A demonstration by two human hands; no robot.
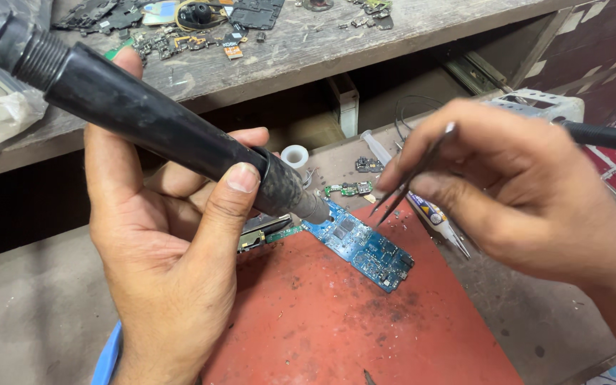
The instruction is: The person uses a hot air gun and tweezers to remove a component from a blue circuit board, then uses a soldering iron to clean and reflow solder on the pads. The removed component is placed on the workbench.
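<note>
Lying flat on a red mat (336,321), a blue circuit board (360,246) is seen near the middle of the view, its long axis running from the upper left down to the lower right. A black hot-air tool (151,117) is held over the board's upper left end by the left hand (172,242); the tool's long body slants from the upper left corner down to the right, and its metal nozzle (315,207) is pointed down at the board. The thumb and fingers of this hand are wrapped tightly around the tool's barrel. Thin dark tweezers (411,178) are pinched between the thumb and fingers of the right hand (515,192), with their tips aimed down and left, poised just above the board's upper edge; whether the tips are touching cannot be told.

A slim syringe (422,203) is laid just beside the board on the right, bearing a small label in yellow, blue and white around its barrel, its needle pointed to the lower right. A small green board (347,190) and a white roll of tape (294,156) are seen just beyond the blue one. Behind the right hand a white metal stand (543,107) is placed. On the wooden shelf (301,53) above, scattered phone parts (172,28) are spread, among them a small orange tag.
</note>
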